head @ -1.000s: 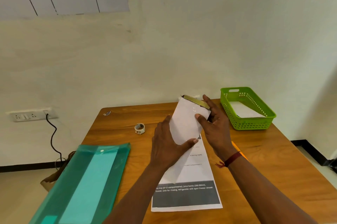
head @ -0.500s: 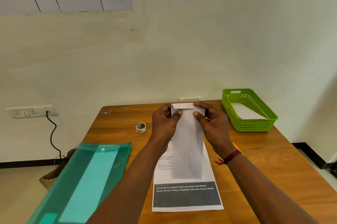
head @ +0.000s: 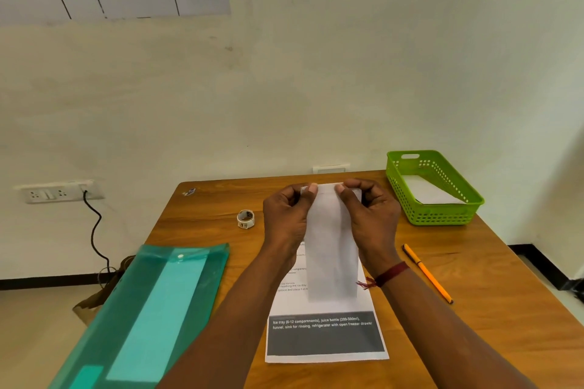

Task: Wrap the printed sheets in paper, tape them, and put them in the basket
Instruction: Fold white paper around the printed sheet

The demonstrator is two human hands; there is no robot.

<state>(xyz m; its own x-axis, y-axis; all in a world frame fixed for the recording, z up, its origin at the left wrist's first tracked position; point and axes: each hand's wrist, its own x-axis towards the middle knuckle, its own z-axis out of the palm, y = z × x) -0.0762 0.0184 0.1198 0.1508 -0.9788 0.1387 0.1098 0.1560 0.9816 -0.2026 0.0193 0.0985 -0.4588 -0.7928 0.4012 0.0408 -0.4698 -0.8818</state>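
Over printed sheet (head: 325,338), L hand (head: 286,218) & R hand (head: 374,221) pinch far edge of packet (head: 331,246) (basket (head: 442,216) well apart).

Your left arm (head: 240,309) and right arm (head: 442,325) are both bare, from the hands all the way to the bottom edge of the view. On your left hand (head: 286,221) the left thumbnail (head: 313,188) is short and pale. On your right hand (head: 374,221) the right thumbnail (head: 339,188) looks the same.

You wear a thread band (head: 392,273) round your right wrist. It is dark red and thin, like a few strings wound together, and it sits snug just behind the hand. A little bunch of loose thread ends (head: 365,284) sticks out from it on the side that faces your left arm. They are red too, and they look frayed and fluffy.
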